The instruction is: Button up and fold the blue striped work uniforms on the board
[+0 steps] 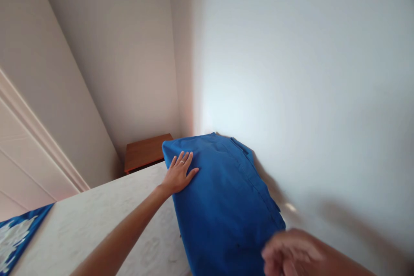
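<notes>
Nearest the camera in the head view, the right hand is blurred, fingers curled by the blue cloth; whether they grip anything, I cannot tell. The left hand lies flat on the cloth, fingers spread, near its far left corner. The cloth rests on a pale surface along the white wall. Smoothing seems the step in hand; the uneven wall-side edge probably calls for straightening next.

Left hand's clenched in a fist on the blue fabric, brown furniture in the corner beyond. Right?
Not a fist: the head view shows the left hand open, fingers extended, on the blue fabric. Brown furniture in the corner beyond is right.
</notes>
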Motion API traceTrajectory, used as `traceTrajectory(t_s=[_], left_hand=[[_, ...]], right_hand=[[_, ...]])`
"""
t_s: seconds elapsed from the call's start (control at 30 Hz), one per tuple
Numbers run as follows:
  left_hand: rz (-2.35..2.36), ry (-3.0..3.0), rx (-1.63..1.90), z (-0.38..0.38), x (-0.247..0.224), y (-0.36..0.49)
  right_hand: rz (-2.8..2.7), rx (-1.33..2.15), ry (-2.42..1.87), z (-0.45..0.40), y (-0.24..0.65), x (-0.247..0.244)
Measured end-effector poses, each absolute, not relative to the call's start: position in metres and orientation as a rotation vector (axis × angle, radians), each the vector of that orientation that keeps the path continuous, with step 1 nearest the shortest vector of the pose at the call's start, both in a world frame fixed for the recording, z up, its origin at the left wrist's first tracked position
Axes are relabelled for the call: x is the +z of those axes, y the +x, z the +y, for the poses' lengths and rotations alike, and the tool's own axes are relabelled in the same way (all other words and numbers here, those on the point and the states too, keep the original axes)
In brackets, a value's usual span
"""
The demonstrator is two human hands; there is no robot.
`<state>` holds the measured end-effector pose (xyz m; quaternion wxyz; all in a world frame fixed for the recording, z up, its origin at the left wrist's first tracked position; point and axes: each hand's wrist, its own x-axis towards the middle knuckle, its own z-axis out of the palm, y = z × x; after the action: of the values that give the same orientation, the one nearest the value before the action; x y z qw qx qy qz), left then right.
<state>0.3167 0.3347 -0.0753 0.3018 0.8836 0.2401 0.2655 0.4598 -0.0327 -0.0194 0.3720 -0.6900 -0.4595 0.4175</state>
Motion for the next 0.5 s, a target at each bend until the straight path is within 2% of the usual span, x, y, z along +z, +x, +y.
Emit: traceTrajectory(t_s=[0.07, 0.13, 0.2, 0.37, 0.5], left_hand=[[0.683, 2.294, 0.746, 0.326, -0.081, 0.315], [0.733, 2.294, 0.752, 0.324, -0.087, 0.314], [0.768, 2.398, 0.725, 0.324, -0.092, 0.314], [0.866, 2.617, 0.703, 0.318, -0.098, 0.315], [0.958, 2.663, 0.692, 0.312, -0.097, 0.315]], right_hand=[[-1.279, 0.949, -1.719, 0.005, 0.478, -0.01], [-1.541, 0.426, -1.773, 0.046, 0.495, -0.015], [-1.719, 0.114, -1.892, 0.079, 0.512, -0.032], [-1.883, -0.117, -2.059, 0.095, 0.546, -0.085], [-1.847, -0.187, -2.062, 0.083, 0.557, -0.101]])
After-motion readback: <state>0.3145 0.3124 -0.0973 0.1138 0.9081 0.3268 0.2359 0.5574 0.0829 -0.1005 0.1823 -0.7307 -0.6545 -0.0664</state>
